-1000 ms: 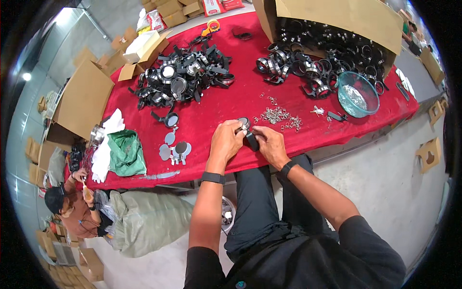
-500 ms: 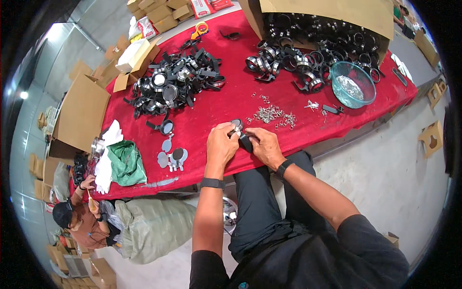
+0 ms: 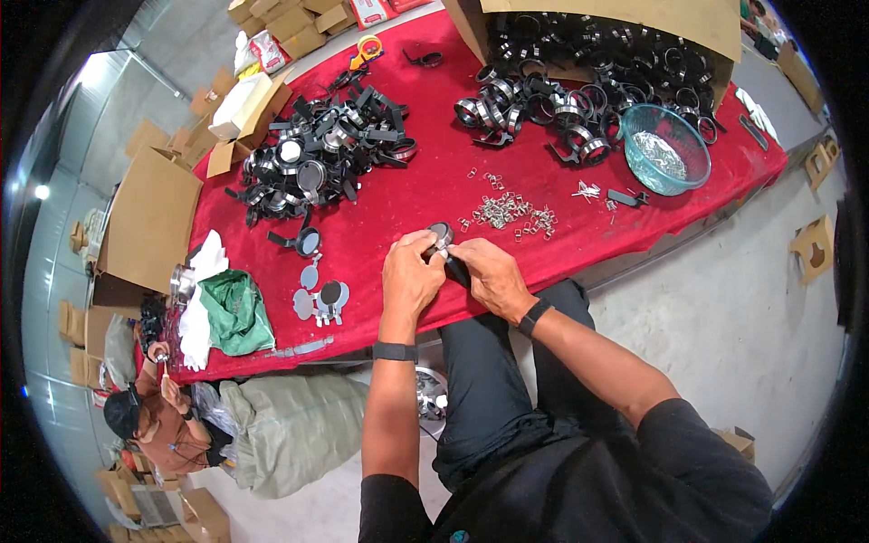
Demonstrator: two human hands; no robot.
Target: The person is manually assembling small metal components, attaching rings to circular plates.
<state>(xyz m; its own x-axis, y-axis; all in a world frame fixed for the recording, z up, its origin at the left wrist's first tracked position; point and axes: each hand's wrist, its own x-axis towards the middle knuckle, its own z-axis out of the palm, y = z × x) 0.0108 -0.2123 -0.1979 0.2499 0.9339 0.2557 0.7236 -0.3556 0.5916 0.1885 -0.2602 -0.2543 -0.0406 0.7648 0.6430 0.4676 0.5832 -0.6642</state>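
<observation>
At the table's near edge, both my hands are closed on a black-handled metal ring with a round grey lid (image 3: 441,232). My left hand (image 3: 410,279) grips it from the left, with thumb and fingers around the lid's side. My right hand (image 3: 494,281) pinches near the joint between ring and handle; whatever small part its fingertips cover is hidden. Just beyond my right hand lies a scatter of small bent metal clips (image 3: 507,212). Several flat round grey discs with tabs (image 3: 319,300) lie left of my left hand.
Back left is a heap of black-handled rings (image 3: 312,163); more rings (image 3: 552,104) spill from a cardboard box (image 3: 615,7). A teal basket (image 3: 695,163) holds small metal pins. A green cloth bag (image 3: 233,312) lies left, near a seated person (image 3: 163,425).
My right fingers have shifted up from the black handle to the joint beside the ring. My left hand keeps its grip. The seated person's hands have moved slightly.
</observation>
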